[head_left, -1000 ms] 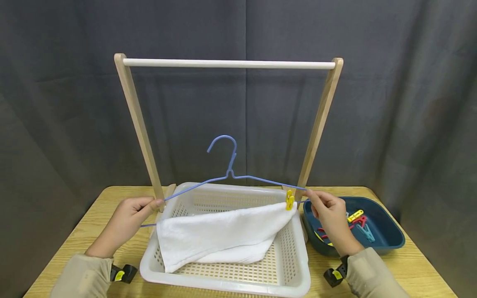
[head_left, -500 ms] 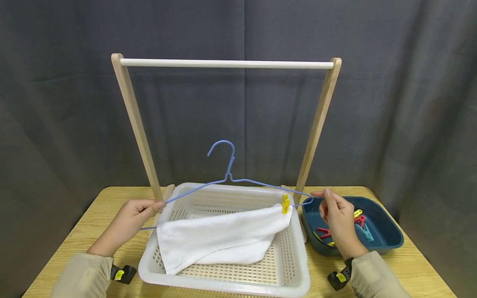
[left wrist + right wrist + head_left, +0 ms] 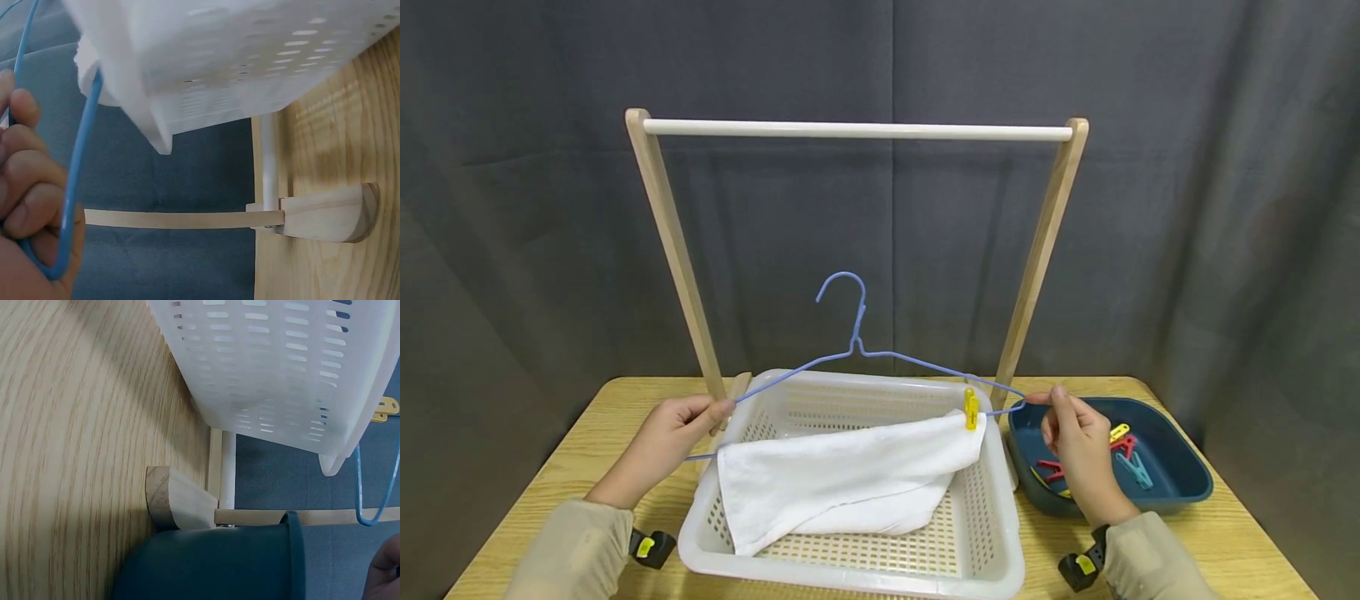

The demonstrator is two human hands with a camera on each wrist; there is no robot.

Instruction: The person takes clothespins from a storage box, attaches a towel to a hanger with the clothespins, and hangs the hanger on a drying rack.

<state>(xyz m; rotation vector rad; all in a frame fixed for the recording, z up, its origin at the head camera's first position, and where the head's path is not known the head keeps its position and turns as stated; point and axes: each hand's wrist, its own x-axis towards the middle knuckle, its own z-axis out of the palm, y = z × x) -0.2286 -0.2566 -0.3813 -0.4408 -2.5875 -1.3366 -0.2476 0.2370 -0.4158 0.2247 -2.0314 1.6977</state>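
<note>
Your left hand [image 3: 670, 437] pinches the hanger [image 3: 859, 320] by its left arm, thumb and finger closed on the blue wire. Your right hand [image 3: 1081, 442] is at the other end, with one fingertip right by the corner and the thumb up. I can't tell if it touches the wire.

The towel [image 3: 842, 479] is folded over the hanger's low bar, so that part looks done. It hangs down over the basket [image 3: 850, 573]; I can't tell if its bottom touches. One yellow peg [image 3: 972, 411] sits on the towel's right end. No peg shows on the left end, so the pegging seems about half done.

More pegs [image 3: 1135, 469] lie loose in the tub [image 3: 1176, 457] to your right, and one of them is yellow. The hook has nothing on it and is well below the rail [image 3: 857, 129], so the hanger is not hung up yet. By the look of things, a second peg and the hanging up are what is left.
</note>
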